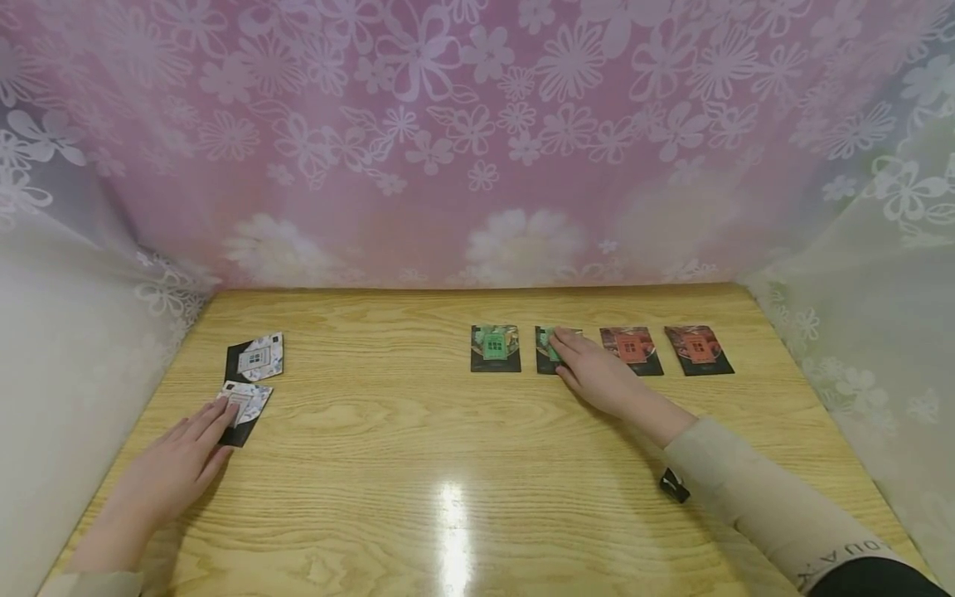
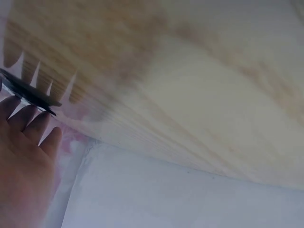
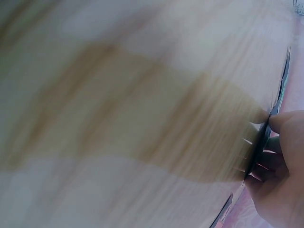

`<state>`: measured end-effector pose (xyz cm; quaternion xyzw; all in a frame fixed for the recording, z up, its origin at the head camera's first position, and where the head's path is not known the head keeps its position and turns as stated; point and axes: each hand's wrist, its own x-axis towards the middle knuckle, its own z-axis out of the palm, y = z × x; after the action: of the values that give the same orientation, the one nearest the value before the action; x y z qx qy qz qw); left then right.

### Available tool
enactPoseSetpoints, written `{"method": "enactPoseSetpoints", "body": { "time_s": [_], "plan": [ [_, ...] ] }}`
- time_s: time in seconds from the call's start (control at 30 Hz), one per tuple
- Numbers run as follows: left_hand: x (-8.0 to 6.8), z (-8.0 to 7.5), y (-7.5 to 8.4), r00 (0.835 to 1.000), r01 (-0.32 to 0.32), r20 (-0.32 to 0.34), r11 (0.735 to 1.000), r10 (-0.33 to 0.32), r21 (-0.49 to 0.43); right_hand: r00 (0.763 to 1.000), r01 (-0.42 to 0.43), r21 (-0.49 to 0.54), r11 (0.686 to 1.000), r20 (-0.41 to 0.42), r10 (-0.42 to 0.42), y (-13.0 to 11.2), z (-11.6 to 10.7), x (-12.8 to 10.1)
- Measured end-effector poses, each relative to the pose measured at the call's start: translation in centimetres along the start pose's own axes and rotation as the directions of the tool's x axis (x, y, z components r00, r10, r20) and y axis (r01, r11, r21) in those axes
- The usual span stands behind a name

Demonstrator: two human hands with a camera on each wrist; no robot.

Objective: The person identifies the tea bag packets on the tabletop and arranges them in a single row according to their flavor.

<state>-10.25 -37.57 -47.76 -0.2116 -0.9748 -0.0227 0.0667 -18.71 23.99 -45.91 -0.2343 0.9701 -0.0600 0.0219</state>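
Observation:
Two black-and-white flat sachets lie at the left of the table. My left hand (image 1: pixel 167 468) rests with extended fingers on the nearer sachet (image 1: pixel 254 400), whose top end touches the farther one (image 1: pixel 259 359). To the right, a row holds two green and two red sachets. My right hand (image 1: pixel 600 377) lies over the second green sachet (image 1: pixel 546 355), fingers reaching across it and covering much of its front. Left of it is the other green sachet (image 1: pixel 496 348). Partly behind my right hand is a red sachet (image 1: pixel 634 348), with another red one (image 1: pixel 699 350) at the row's end.
The wooden table (image 1: pixel 388 464) has a bright glare spot near its front. A small black item (image 1: pixel 675 486) lies by my right forearm, partly hidden by the sleeve. Flowered pink cloth (image 1: pixel 448 166) hangs behind, and pale cloth walls (image 1: pixel 880 332) enclose both sides.

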Motion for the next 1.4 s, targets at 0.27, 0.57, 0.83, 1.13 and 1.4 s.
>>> {"method": "enactPoseSetpoints", "body": {
  "time_s": [0.27,0.57,0.83,1.13,1.4],
  "plan": [
    [0.2,0.4,0.4,0.999,-0.04,-0.032,0.999,0.041,0.019,1.0,-0.002,-0.005,1.0,-0.003,0.002,0.0,0.0,0.0],
    [0.8,0.6,1.6,0.991,-0.106,-0.077,0.994,0.107,0.02,1.0,0.003,-0.005,1.0,-0.006,-0.003,-0.1,0.0,0.1],
    [2.2,0.3,3.0,0.992,-0.125,-0.015,0.992,0.125,0.017,1.0,-0.008,-0.007,1.0,0.0,0.008,-0.1,0.0,0.1],
    [5.1,-0.3,5.5,0.985,-0.163,0.061,0.987,0.164,-0.014,1.0,-0.002,0.0,1.0,-0.012,0.002,-0.2,0.0,0.0],
    [7.7,-0.3,7.5,0.975,-0.145,0.162,0.988,0.15,-0.047,1.0,-0.011,0.003,1.0,-0.003,0.011,-0.2,-0.1,0.0]
  ]
}}
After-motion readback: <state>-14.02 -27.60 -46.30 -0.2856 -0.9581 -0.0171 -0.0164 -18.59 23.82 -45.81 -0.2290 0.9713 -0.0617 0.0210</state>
